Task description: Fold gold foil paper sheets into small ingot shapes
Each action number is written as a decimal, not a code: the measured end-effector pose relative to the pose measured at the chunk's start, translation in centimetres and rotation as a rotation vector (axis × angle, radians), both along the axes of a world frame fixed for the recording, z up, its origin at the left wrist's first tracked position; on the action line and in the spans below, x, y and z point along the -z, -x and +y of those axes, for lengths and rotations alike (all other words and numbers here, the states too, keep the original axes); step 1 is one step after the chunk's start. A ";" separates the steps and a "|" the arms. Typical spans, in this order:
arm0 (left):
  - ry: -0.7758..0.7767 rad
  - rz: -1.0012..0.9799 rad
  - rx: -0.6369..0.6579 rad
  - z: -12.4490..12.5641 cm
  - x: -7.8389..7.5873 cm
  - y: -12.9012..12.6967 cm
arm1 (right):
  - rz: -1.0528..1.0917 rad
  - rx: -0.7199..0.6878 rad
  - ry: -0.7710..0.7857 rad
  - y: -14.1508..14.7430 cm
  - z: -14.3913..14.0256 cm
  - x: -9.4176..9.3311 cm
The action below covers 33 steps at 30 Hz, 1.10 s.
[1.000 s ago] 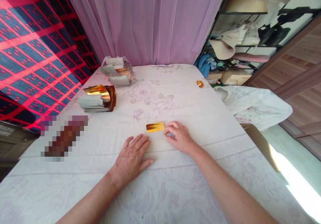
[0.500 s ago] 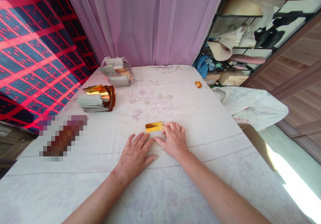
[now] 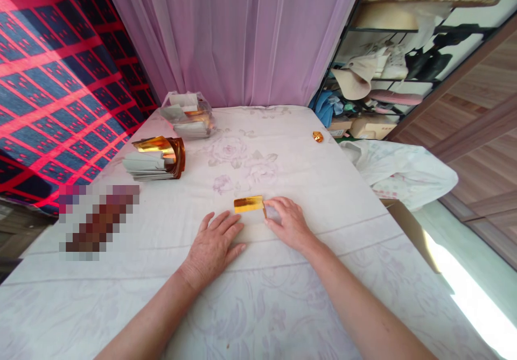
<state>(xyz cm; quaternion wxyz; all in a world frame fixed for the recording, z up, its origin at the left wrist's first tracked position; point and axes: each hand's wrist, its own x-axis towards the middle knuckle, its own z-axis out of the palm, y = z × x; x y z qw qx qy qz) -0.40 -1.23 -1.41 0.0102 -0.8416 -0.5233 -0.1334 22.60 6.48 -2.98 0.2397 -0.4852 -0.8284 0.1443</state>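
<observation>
Small gold foil sheet (image 3: 249, 204): shiny, rectangular, folded into narrow strip, long side running left-right. Lies flat on pale floral cloth, near middle of surface. Right end lifted slightly, pinched by fingertips of right hand (image 3: 287, 222). Left hand (image 3: 214, 242) flat, palm down, just below strip's left end; contact unclear.

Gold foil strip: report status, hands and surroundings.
Left hand flat on the sheet, open, just short of the gold foil strip. Right hand pinching the strip's right end. Strip lies flat. Foil stack far left, apart.
</observation>
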 end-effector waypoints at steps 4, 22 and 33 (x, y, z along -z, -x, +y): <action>-0.039 -0.013 -0.031 0.1 0.1 -0.5 | 0.010 -0.019 -0.026 0.0 -0.2 -0.1; 0.008 -0.055 -0.026 0.1 0.4 -0.4 | 0.019 0.003 -0.059 0.4 -0.4 -0.2; -0.011 -0.102 -0.013 0.2 0.8 -0.2 | 0.005 -0.004 -0.093 0.3 -0.7 -0.3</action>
